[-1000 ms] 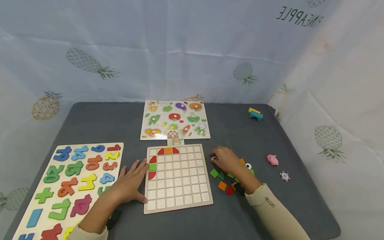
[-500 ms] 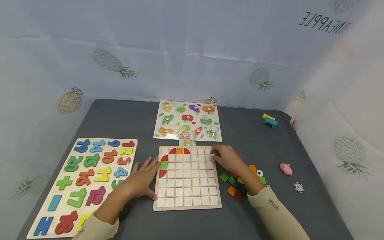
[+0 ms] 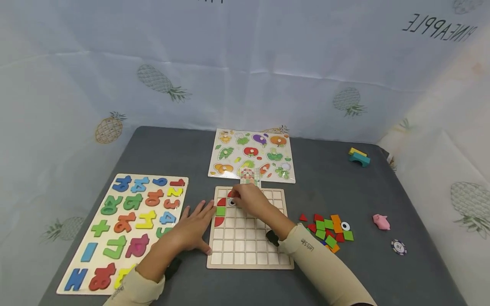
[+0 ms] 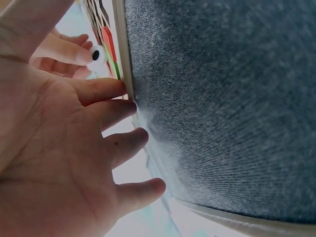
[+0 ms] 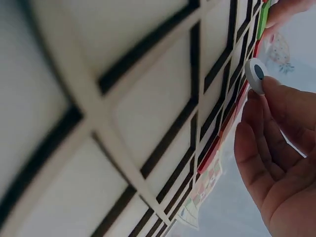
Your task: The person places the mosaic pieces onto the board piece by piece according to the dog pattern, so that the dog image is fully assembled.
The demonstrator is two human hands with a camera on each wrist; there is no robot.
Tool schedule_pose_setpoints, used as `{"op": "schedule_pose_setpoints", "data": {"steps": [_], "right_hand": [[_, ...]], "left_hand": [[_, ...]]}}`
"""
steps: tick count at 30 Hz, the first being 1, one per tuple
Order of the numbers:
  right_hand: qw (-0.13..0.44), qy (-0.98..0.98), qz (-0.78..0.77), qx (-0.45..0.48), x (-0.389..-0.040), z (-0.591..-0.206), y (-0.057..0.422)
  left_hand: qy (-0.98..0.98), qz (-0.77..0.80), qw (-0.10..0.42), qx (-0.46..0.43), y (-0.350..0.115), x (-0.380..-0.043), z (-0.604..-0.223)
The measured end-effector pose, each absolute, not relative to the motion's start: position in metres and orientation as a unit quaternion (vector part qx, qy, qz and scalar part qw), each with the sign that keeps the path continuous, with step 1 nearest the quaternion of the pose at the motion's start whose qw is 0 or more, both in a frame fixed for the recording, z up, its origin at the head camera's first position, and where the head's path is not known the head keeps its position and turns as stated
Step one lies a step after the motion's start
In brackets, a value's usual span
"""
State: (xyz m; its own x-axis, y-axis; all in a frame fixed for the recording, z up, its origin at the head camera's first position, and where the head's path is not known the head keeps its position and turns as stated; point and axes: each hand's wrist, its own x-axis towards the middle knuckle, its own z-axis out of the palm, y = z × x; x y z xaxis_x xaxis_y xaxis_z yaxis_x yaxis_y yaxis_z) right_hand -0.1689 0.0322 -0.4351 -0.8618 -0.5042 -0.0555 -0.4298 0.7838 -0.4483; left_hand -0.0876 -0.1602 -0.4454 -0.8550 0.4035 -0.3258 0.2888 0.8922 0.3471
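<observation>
In the head view, the right hand (image 3: 250, 199) is hanging over the square wooden board (image 3: 250, 258), its thumb and fingertip pinching a small white disc (image 3: 232, 202) with a black dot above the upper left squares, just beside a red rounded piece (image 3: 221, 202). The step in hand seems to be fitting this disc into a square; the next move is probably calling for laying it flat, lining it up and letting go. The left hand (image 3: 191, 231) is resting at the board's left edge with fingers splayed, gripping nothing, likely steadying it. A patterned card (image 3: 250, 175) is lying just beyond the board, and loose bright pieces (image 3: 320, 224) are lying to the right on the dark grey table (image 3: 383, 272).

In the left wrist view, the left fingers are lying nearly straight with gaps between them, the nearest tips meeting the board's pale edge, while the table is showing a fine, cloth-like grain.

In the right wrist view, the disc is standing tilted in the pinch, looking smooth and fairly thick; whether it is touching the board, I cannot tell. Raised pale strips are framing shallow square hollows across the board
</observation>
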Motion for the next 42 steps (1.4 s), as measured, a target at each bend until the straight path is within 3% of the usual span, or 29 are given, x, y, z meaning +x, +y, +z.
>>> {"op": "schedule_pose_setpoints", "data": {"steps": [18,28,33,42], "right_hand": [[0.065,0.965,-0.155,-0.199,-0.162,-0.439,0.065],[0.060,0.959,-0.164,-0.223,-0.158,-0.418,0.068],[0.035,0.972,-0.168,-0.158,-0.141,-0.402,0.120],[0.011,0.987,-0.161,0.004,-0.096,-0.403,0.264]], "left_hand": [[0.939,0.139,0.211,0.232,-0.130,-0.101,-0.446],[0.945,0.175,0.201,0.188,-0.160,-0.096,-0.454],[0.944,0.186,0.189,0.195,-0.169,-0.095,-0.453],[0.939,0.188,0.189,0.216,-0.166,-0.095,-0.452]]}}
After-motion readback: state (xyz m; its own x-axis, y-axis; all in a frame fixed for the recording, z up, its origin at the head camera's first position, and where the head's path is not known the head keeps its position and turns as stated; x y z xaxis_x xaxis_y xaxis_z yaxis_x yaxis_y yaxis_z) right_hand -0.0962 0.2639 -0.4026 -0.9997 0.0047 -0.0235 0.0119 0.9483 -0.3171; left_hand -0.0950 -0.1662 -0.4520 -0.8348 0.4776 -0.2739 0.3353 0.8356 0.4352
